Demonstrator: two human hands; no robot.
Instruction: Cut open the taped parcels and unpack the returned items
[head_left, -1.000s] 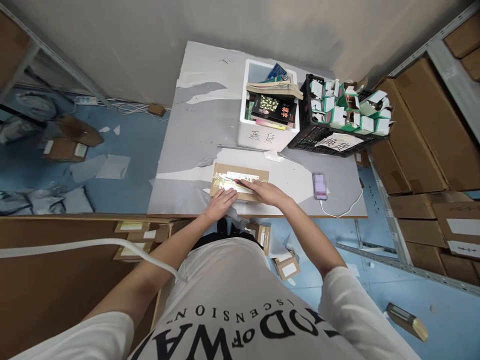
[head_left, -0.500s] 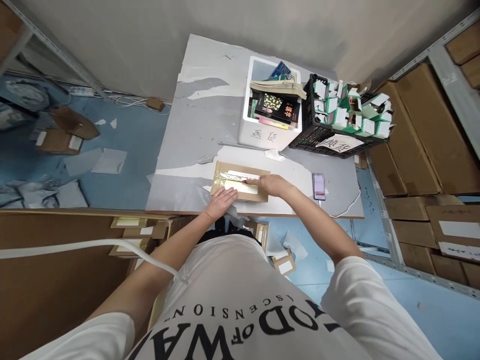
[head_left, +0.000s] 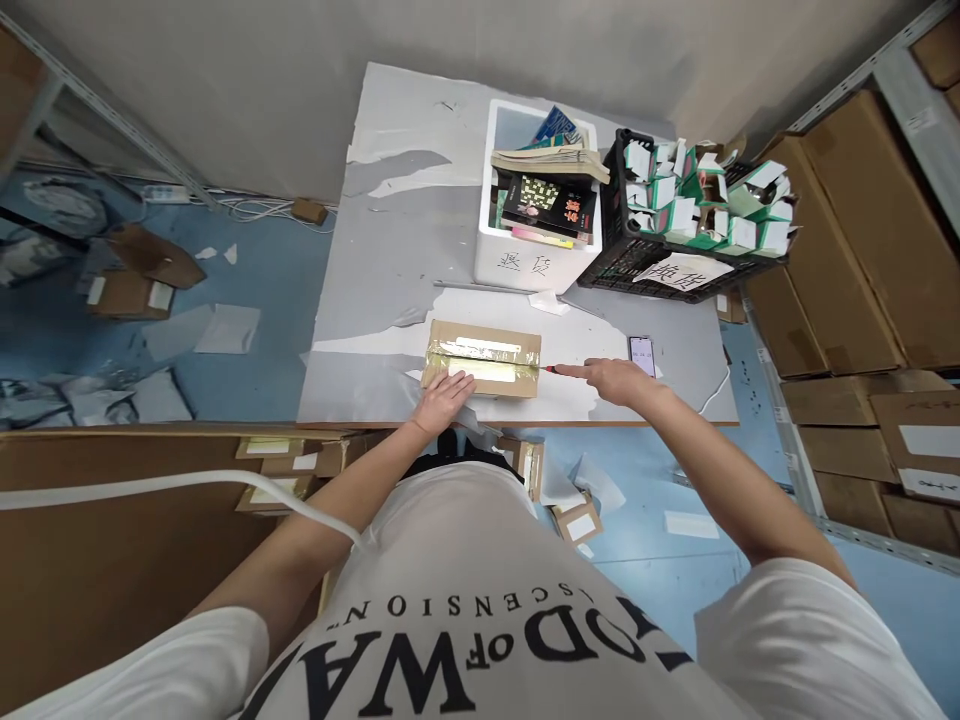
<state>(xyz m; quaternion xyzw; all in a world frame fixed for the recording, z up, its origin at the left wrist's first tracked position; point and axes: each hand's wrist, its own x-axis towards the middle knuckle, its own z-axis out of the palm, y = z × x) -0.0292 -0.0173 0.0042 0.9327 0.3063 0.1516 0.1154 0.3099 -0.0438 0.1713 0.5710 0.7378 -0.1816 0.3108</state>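
Observation:
A taped cardboard box (head_left: 487, 386) with white labels lies flat near the table's front edge. A dark slit runs lengthwise along the tape on its top. My left hand (head_left: 444, 402) rests on the box's near left corner, fingers stretched out flat. My right hand (head_left: 616, 380) is to the right of the box, closed round a slim box cutter (head_left: 551, 369) with red and black on it. Its tip is at the right end of the slit, and most of its handle is hidden in the hand.
Behind the box stand a white bin (head_left: 536, 262) of books and a black crate (head_left: 626, 270) packed with small green-and-white boxes. A phone (head_left: 642, 356) lies right of my right hand. A white cable (head_left: 180, 485) crosses at lower left. Cartons (head_left: 817, 250) fill the right shelf.
My right hand has drawn the box cutter rightward along the taped top, from mid-box to its right end. A slit now shows along the tape. My left hand stays in place.

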